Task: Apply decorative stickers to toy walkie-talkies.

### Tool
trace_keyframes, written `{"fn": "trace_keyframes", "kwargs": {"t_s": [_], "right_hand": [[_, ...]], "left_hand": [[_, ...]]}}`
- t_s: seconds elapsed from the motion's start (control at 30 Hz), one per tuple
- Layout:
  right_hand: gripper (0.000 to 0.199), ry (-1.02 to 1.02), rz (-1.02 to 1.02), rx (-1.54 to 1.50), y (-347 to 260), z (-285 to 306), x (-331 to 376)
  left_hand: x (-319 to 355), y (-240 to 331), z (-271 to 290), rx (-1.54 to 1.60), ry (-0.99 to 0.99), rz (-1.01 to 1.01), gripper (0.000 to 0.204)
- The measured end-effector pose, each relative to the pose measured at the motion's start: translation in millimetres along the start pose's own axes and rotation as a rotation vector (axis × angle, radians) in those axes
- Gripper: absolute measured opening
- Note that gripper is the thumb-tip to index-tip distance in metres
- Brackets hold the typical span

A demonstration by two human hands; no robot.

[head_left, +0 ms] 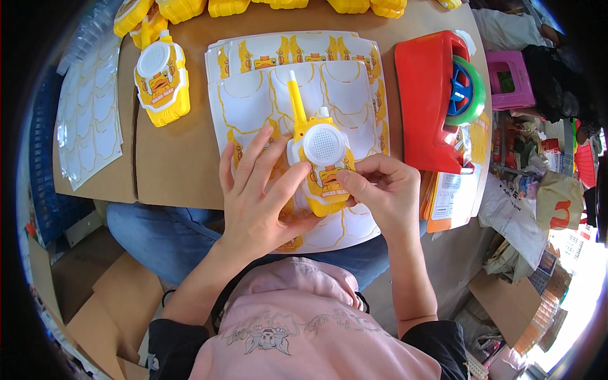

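A yellow toy walkie-talkie point(322, 166) with a white round speaker and a yellow antenna is held over a white sticker sheet point(250, 104) on a cardboard surface. My left hand point(256, 193) cups it from the left and below, fingers spread along its side. My right hand point(380, 190) pinches its lower right edge, thumb and fingertips pressing on the duck sticker on its front. The sheet under it has several empty outlines where stickers were peeled off, and a row of duck stickers along its top edge.
A second yellow walkie-talkie point(161, 79) lies at the upper left. More yellow toys point(278, 5) line the far edge. A red toy with a green and blue wheel point(437, 95) stands at the right. Empty sticker backings point(88, 120) lie at the left. Clutter fills the floor at right.
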State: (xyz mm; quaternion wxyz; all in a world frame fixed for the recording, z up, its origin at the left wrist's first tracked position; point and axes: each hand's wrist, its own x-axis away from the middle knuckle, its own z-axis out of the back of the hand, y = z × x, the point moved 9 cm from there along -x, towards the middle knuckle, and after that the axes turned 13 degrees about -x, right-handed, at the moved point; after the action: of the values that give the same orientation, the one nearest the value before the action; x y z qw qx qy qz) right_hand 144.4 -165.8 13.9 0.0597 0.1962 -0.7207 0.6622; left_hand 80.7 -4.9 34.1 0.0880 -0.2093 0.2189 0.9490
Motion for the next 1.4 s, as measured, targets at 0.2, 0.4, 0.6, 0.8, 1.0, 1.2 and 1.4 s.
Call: {"fn": "trace_keyframes", "kwargs": {"t_s": [0.2,0.4,0.6,0.8,1.0,1.2,1.4], "right_hand": [[0.013,-0.002,0.004,0.006,-1.2,-2.0,0.4],[0.013,0.033,0.018,0.071,-4.6,-3.7,3.7],[0.012,0.05,0.106,0.186,-9.8,-5.4,6.0],[0.011,0.05,0.115,0.222,-8.7,-4.2,3.9],[0.011,0.056,0.117,0.207,-8.7,-5.5,3.4],[0.011,0.066,0.086,0.204,-6.0,-5.2,2.1],[0.013,0.065,0.045,0.137,-1.3,-3.6,2.4]], "left_hand": [[-4.3,-1.5,1.6,-0.002,-0.031,0.035,0.083],[-7.7,-2.3,2.9,-0.017,-0.056,0.031,0.086],[-5.3,-2.9,3.4,-0.022,-0.038,0.04,0.084],[-2.6,-1.8,2.3,-0.006,-0.018,0.01,0.077],[-2.8,-0.1,0.8,-0.032,-0.078,0.006,0.072],[-10.6,3.6,6.5,-0.065,-0.139,0.016,0.07],[-10.9,10.7,-4.6,0.025,-0.163,-0.024,0.073]]}}
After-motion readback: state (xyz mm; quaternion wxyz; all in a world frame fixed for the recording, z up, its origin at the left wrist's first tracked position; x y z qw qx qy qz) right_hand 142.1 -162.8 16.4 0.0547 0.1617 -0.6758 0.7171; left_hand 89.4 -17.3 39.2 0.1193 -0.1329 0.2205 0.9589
